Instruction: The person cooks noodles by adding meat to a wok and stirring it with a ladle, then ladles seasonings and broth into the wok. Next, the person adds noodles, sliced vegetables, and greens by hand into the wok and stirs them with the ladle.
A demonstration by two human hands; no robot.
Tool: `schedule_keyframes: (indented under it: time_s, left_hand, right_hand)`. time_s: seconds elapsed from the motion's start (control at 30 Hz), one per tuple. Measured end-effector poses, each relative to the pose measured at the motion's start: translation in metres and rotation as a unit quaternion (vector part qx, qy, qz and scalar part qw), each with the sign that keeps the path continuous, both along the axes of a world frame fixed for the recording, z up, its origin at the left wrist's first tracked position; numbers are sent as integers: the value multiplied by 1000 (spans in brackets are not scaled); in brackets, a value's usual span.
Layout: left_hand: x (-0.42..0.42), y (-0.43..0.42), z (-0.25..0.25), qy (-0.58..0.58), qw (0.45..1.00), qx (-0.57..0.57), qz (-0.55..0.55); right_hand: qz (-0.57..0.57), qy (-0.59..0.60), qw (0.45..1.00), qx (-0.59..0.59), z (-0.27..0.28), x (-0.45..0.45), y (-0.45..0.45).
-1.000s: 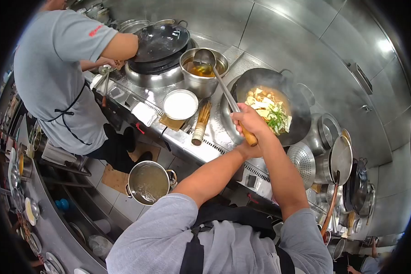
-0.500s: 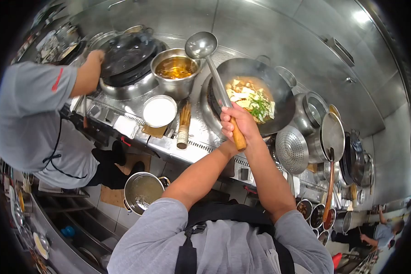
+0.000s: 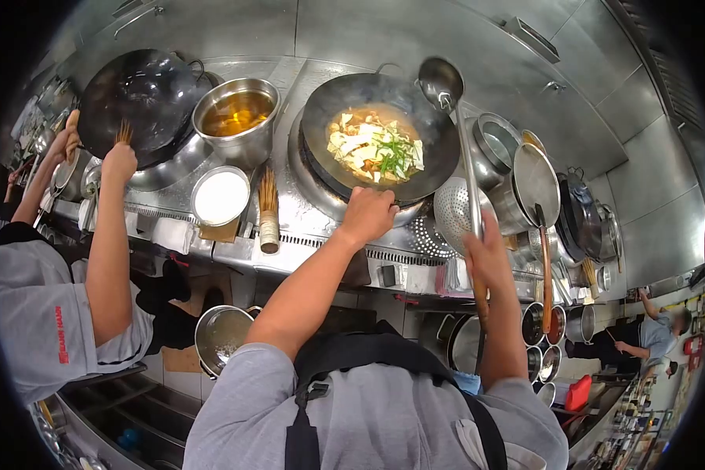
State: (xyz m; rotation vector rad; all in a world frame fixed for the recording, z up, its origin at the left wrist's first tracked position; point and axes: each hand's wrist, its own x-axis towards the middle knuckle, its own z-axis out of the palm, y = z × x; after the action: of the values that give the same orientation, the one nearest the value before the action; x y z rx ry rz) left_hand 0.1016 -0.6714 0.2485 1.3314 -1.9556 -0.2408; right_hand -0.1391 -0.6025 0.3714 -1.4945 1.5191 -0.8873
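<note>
A dark wok [image 3: 439,149] sits on the burner before me, holding broth with pale sliced pieces and green strips [image 3: 376,145]. My left hand [image 3: 370,214] is closed at the wok's near rim; a small dark part shows by its fingers, and the exact grip is hidden. Closed round the handle of a long metal ladle [image 3: 468,157], my right hand [image 3: 489,254] is to the right of the wok. The ladle's bowl is raised near the wok's far right edge, over the rim.
Left of the wok are a pot of amber liquid [image 3: 268,95], a white-filled bowl [image 3: 221,196] and a bamboo brush [image 3: 269,219]. A co-worker's hand [image 3: 119,163] holds a brush at another wok [image 3: 137,94]. Strainers [image 3: 536,184] stand right; a floor pot [image 3: 221,337] is below.
My hands have separated: the left has gone to the wok's rim, the right has carried the ladle rightward. The view has turned right. The co-worker now has a brush at the other wok.
</note>
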Motion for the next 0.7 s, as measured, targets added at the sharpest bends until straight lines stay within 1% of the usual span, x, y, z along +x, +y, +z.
schedule_keyframes:
  time_s: [0.03,0.13,0.17,0.2,0.23,0.27,0.3,0.37,0.4,0.47,0.53,0.6,0.63,0.67,0.7]
  left_hand:
    - [-1,-1,-2,5,1000,-13,-1]
    - [-2,-3,-3,3,1000,-25,2]
    - [-3,-3,-3,5,1000,-21,-3]
    - [-3,-3,-3,-3,1000,-18,-6]
    - [-4,-2,-3,-11,1000,-15,-7]
    - [-5,-4,-2,-19,1000,-14,-4]
    - [-5,-4,0,-16,1000,-16,-4]
    - [-4,-3,-1,-15,1000,-16,-1]
    - [-7,-4,-1,-10,1000,-16,3]
    - [-8,-4,0,-16,1000,-14,3]
    - [-8,-3,1,-24,1000,-8,4]
    - [-9,-4,0,-32,999,-4,5]
    - [-9,-4,0,-31,999,-10,-2]
    - [-10,-2,0,-31,999,-11,2]
    - [-12,-2,0,-31,999,-13,5]
  right_hand:
    - [-23,39,999,-15,-4,-9,16]
    - [-5,-16,993,120,4,-13,47]
    - [8,-95,983,154,2,-15,41]
    - [13,-237,958,162,-9,-13,34]
    - [0,-208,970,125,-44,-10,25]
    - [-23,74,997,-31,-73,6,20]
    - [-33,44,997,-50,-97,8,18]
    - [-58,21,995,-73,-120,5,37]
    - [-69,35,994,-79,-119,-6,51]
    - [-100,77,990,-68,-114,-25,85]
    - [-136,131,982,-33,-96,-40,122]
    - [-151,183,970,53,-106,-64,148]
    - [-144,228,961,65,-120,-75,159]
    - [-126,278,951,37,-138,-88,170]
    - [-116,297,946,47,-148,-95,179]
